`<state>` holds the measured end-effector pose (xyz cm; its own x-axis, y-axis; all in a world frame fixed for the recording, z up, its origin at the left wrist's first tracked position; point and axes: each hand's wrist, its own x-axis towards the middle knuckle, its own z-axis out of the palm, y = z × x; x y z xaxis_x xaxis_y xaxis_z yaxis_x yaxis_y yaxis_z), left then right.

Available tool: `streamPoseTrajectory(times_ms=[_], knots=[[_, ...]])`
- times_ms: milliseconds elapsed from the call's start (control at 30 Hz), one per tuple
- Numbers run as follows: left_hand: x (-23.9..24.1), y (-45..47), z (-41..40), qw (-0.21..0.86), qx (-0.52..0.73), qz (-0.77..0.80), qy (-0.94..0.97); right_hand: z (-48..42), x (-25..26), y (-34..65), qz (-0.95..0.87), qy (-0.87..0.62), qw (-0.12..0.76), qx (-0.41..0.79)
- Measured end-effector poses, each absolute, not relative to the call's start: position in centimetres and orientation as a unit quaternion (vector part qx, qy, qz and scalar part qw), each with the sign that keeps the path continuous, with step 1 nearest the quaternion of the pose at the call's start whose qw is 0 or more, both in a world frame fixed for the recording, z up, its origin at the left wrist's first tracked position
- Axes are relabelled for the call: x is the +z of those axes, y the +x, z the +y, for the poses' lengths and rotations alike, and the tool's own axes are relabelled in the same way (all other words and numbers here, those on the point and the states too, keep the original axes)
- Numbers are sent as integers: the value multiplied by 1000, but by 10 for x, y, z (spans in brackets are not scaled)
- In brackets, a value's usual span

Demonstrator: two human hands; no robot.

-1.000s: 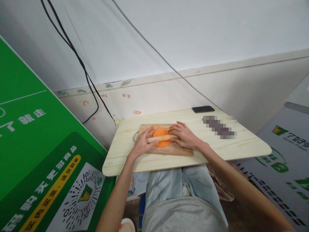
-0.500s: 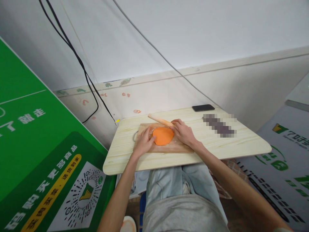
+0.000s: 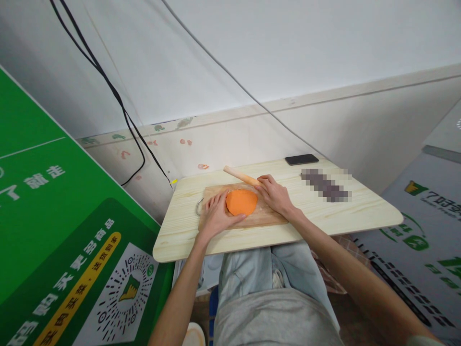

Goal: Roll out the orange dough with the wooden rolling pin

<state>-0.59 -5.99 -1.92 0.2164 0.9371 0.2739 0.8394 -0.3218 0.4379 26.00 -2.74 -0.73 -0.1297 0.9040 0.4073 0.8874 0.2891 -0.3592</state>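
Since the earliest frame, the rolling pin [image 3: 242,176] has come off the dough [image 3: 241,202]: a second ago it lay across the orange disc under both palms; now it sits behind the board [image 3: 266,217], angled from far left to near right, its near end under the right hand. The change happened within the first half second; since then only small shifts show.

Left to right, as found:

A green printed panel [image 3: 54,216] stands at the left, with black cables [image 3: 118,103] hanging down the wall above it.

The desk [image 3: 360,214], pale wood, carries the board near its front edge. A metal loop [image 3: 198,206] shows at the board's left end.

The left hand [image 3: 216,215] has moved from the pin to the board. It lies flat, fingers [image 3: 236,220] loosely spread and curving round the near left rim of the dough, touching it. It grips nothing.

The dough lies on the board's middle, between the two hands, flattened to a rough disc with its whole top face now uncovered.

The right hand [image 3: 275,194] rests at the dough's right edge, fingers curled narrowly over the pin's near end; whether they close fully round it cannot be told.

A dark phone [image 3: 301,159] lies at the desk's far edge, well apart from the board. A blurred patch [image 3: 326,185] lies right of the hand.

Judgement: rolling has paused; the hands appear to be checking or turning the disc.
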Motion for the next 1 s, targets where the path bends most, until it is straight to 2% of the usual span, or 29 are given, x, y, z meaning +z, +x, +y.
streamPoseTrajectory(times_ms=[100,267,367,533,667,800,1000], knots=[[-14,-9,-59,97,226,577,779,-28,-7,260,-752,-597,280,19],[7,-23,-41,148,152,486,848,-26,-8,261,-756,-595,273,17],[14,-25,-26,179,156,446,863,-25,-9,261,-765,-586,267,12],[7,-7,-32,163,195,448,857,-26,-9,261,-769,-578,274,9],[-6,22,-56,66,211,585,780,-26,-9,262,-772,-572,277,12],[-16,33,-64,53,226,606,760,-27,-10,263,-775,-564,284,14],[-19,9,-47,53,398,601,691,-34,-6,261,-802,-532,274,6]])
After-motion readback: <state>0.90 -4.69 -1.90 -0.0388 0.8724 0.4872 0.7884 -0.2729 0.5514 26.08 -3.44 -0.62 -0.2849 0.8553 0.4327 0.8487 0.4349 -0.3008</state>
